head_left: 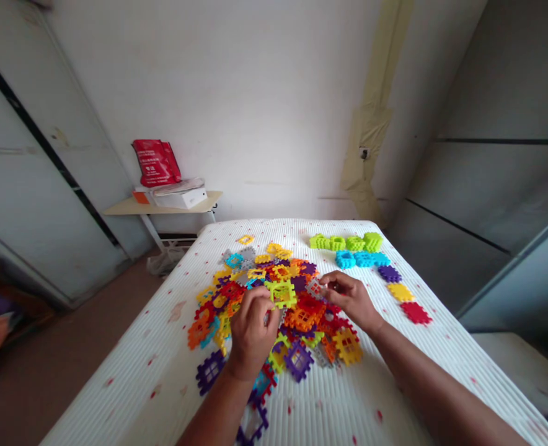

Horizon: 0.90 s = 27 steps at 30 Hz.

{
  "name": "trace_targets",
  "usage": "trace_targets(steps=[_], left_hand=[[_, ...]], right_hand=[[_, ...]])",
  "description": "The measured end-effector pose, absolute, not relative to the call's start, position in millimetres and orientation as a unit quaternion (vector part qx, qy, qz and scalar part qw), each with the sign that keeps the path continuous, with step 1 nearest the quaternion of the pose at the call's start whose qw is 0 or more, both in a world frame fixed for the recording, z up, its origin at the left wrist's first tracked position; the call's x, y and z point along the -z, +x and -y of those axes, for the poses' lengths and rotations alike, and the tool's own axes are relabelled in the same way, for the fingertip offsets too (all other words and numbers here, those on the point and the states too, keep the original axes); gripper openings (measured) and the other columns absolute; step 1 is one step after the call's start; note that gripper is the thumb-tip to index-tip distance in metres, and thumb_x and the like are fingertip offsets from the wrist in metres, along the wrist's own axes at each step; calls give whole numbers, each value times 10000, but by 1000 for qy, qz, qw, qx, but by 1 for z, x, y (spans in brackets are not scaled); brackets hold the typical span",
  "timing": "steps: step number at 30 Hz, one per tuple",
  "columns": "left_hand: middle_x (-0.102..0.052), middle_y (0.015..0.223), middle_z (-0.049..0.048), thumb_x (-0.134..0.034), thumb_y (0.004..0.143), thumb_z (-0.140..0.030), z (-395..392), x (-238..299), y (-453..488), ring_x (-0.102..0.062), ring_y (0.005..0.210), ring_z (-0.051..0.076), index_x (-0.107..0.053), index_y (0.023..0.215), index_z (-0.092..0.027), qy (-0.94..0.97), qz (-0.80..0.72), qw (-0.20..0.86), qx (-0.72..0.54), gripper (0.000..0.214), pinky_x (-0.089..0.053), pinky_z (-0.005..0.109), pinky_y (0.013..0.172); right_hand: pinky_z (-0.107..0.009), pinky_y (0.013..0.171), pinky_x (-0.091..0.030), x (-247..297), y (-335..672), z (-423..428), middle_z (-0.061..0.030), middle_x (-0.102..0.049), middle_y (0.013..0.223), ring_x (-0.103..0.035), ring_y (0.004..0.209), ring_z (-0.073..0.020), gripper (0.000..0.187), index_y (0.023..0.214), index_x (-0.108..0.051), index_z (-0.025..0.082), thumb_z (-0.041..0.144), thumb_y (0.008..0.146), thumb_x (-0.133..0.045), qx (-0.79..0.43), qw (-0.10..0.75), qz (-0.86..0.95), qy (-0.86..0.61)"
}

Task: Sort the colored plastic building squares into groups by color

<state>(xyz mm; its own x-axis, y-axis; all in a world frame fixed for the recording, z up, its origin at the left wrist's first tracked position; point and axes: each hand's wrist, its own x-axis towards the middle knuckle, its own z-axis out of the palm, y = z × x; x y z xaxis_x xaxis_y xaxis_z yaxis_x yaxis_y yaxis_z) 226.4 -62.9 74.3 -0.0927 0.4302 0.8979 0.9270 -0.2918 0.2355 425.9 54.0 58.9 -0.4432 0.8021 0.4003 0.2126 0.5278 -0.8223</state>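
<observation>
White ribbed mattress (371,384) flecked with scattered red spots. Across its middle, a jumbled heap of plastic waffle tiles (304,319) in orange, red, yellow, purple, grey, lime and blue. Near its far right edge, lime-green tiles (346,243), sky-blue tiles (361,259), then single purple tile (389,274), yellow tile (400,292) and red tile (415,313).

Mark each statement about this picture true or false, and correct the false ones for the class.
1. The left hand is over a pile of coloured plastic grid pieces. True.
2. The fingers of the right hand are beside a grey grid piece. True.
3. The lime green pieces lie scattered inside the pile. False: they stand in a row beyond it, on the mattress.
4. The red bag lies on the floor. False: it stands on a small table by the wall.
</observation>
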Motion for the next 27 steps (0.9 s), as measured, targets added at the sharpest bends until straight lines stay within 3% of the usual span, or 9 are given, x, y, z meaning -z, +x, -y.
trace_targets(steps=[3, 6, 16, 20, 23, 27], left_hand=[[-591, 815, 31, -544, 730, -20, 60, -67, 229, -611, 768, 119, -486, 715, -203, -646, 524, 256, 492, 192, -490, 219, 689], [-592, 823, 34, -551, 734, -13, 61, -59, 229, -612, 764, 118, -484, 724, -203, -660, 509, 258, 488, 201, -490, 219, 689], [-599, 837, 40, -566, 745, -8, 62, -47, 226, -617, 755, 115, -468, 711, -197, -687, 493, 263, 464, 215, -485, 220, 712], [-603, 867, 54, -559, 771, -51, 58, -49, 229, -625, 805, 136, -533, 839, -194, -686, 497, 262, 462, 160, -498, 233, 739], [-613, 966, 81, -598, 760, -85, 61, -54, 220, -623, 857, 149, -560, 1025, -177, -670, 515, 270, 462, 283, -503, 236, 756], [-625, 993, 78, -647, 732, -145, 76, -57, 189, -612, 872, 176, -608, 1006, -188, -605, 559, 295, 485, 281, -478, 299, 840]], right_hand=[[-295, 725, -483, -85, 410, -33, -54, -644, 994, -595, 851, -171, 330, 966, -632, 205, 414, 717, -687, -376, 392, 808, -227], [-373, 890, -440, -93, 399, -24, -79, -619, 1112, -557, 1028, -212, 435, 1070, -615, 222, 423, 696, -711, -334, 369, 850, -174], [-334, 874, -443, -100, 395, -12, -76, -635, 1063, -558, 1004, -215, 443, 1112, -619, 227, 412, 717, -694, -236, 299, 899, -217], [-320, 830, -456, -105, 398, -15, -64, -646, 1037, -570, 950, -204, 425, 1118, -609, 228, 346, 719, -697, -206, 279, 912, -219], [-327, 837, -450, -108, 413, -45, -55, -653, 1040, -564, 954, -198, 393, 1114, -608, 232, 301, 735, -683, -158, 293, 909, -253], [-343, 857, -443, -114, 447, -124, -90, -648, 1045, -560, 987, -222, 389, 1119, -619, 195, 305, 749, -666, -48, 297, 868, -396]])
